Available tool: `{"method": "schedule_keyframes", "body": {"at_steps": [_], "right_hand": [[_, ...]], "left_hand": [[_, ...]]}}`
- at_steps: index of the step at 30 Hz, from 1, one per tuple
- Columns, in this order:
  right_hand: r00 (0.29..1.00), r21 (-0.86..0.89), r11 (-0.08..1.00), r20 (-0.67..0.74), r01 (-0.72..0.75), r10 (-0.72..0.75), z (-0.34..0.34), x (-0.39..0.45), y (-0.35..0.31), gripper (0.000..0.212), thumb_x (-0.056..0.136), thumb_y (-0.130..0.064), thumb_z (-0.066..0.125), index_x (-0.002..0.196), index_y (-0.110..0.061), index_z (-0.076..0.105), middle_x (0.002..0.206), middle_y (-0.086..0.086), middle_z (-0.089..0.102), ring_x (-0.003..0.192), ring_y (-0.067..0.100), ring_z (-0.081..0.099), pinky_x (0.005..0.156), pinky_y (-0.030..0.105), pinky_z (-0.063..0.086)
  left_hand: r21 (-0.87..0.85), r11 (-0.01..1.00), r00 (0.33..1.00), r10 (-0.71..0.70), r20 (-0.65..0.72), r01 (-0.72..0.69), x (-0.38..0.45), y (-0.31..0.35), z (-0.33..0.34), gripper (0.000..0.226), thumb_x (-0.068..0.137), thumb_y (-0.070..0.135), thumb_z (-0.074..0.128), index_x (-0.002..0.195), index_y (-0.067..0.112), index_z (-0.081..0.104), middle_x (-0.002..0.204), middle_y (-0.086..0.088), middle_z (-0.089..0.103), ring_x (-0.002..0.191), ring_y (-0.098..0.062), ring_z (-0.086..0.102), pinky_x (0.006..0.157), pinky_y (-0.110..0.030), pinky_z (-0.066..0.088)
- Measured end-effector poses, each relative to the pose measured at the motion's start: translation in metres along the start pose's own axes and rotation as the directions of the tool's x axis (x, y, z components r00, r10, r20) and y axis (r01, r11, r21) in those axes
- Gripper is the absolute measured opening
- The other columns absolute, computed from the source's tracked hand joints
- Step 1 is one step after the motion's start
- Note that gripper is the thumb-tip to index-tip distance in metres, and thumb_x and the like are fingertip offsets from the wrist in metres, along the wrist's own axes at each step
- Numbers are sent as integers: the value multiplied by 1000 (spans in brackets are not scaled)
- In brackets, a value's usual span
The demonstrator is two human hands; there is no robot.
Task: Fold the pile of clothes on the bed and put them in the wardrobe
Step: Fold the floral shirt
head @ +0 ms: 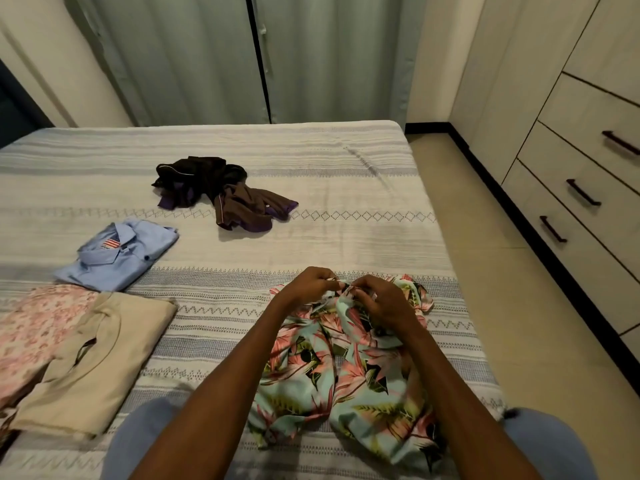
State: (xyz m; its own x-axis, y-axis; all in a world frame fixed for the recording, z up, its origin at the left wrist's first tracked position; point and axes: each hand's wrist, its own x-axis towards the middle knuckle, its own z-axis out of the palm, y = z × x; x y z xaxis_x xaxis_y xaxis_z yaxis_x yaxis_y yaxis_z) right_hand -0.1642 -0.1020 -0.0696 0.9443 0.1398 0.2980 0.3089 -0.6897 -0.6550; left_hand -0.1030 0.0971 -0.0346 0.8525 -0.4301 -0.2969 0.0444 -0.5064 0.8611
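A floral shirt (349, 372) in turquoise, pink and green lies crumpled on the striped bed (311, 161) in front of me. My left hand (308, 284) and my right hand (382, 301) both pinch its far edge, close together near the collar. A dark brown and purple garment (221, 188) lies unfolded in a heap further back. Folded at the left are a light blue shirt (117, 258), a beige top (93, 365) and a pink patterned piece (38, 327) partly under the beige one.
A cream wardrobe (585, 133) with drawers and dark handles runs along the right wall, across a strip of tiled floor (512, 299). Grey-green curtains (242, 57) hang behind the bed's far edge.
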Motion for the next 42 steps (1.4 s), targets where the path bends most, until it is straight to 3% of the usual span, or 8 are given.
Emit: {"method": "schedule_keyframes", "body": {"at_steps": [6,16,21,25,29,35,38,42], "right_hand": [[982,-35,997,-172,70,-75,2,-18,-15,15,90,-14,70,103,-8,72,95,8,73,85,24,68,73,37,56],[955,-86,988,-257,129,-147,4,-27,-26,18,91,-16,69,108,-13,69,98,3,72,87,18,67,73,31,56],[957,-182,972,-222,148,-187,0,-24,-25,29,96,-32,53,111,-14,69,96,3,70,85,19,65,71,32,55],[961,-183,976,-224,120,-160,-1,-23,-22,26,96,-33,54,107,-15,69,94,1,69,82,17,64,67,28,52],[972,-154,982,-193,105,-134,-3,-20,-19,25,93,-33,59,101,-13,72,90,3,72,76,19,66,64,23,47],[999,6,999,-14,48,-48,-12,-8,-14,30,93,-34,62,105,-10,74,96,6,75,86,21,68,74,37,54],[999,20,999,23,36,-36,-14,-1,-14,22,94,-25,65,105,-8,74,97,9,74,87,24,67,76,39,52],[999,26,1000,51,17,-18,-14,3,-10,34,93,-40,54,100,-11,71,91,6,71,82,21,62,70,38,48]], "left_hand": [[-126,991,998,-41,-54,34,-13,10,10,20,88,20,70,69,18,65,62,4,56,58,-11,45,55,-26,34],[-152,988,998,-5,-64,-5,-30,10,16,18,91,22,69,76,14,66,64,2,59,58,-8,50,52,-20,38],[-143,983,992,107,-61,-115,-37,11,15,24,94,26,66,77,11,63,62,7,54,53,0,46,52,-19,35],[-165,973,986,156,-55,-163,-43,10,16,21,94,29,66,91,8,72,75,6,68,66,2,60,60,-15,45],[-57,973,973,220,-66,-224,-39,-2,16,21,87,34,75,97,16,74,85,-3,69,75,-8,60,66,-27,46],[78,970,965,238,-111,-230,-33,-5,10,11,91,31,71,90,20,70,83,7,63,72,-3,56,64,-20,42],[130,964,963,247,-106,-232,-28,-6,7,11,91,35,69,91,25,69,89,7,65,82,-9,60,72,-27,46],[172,958,958,255,-131,-231,-20,-11,7,28,88,51,66,95,25,70,95,10,67,92,-9,63,82,-35,50]]}}
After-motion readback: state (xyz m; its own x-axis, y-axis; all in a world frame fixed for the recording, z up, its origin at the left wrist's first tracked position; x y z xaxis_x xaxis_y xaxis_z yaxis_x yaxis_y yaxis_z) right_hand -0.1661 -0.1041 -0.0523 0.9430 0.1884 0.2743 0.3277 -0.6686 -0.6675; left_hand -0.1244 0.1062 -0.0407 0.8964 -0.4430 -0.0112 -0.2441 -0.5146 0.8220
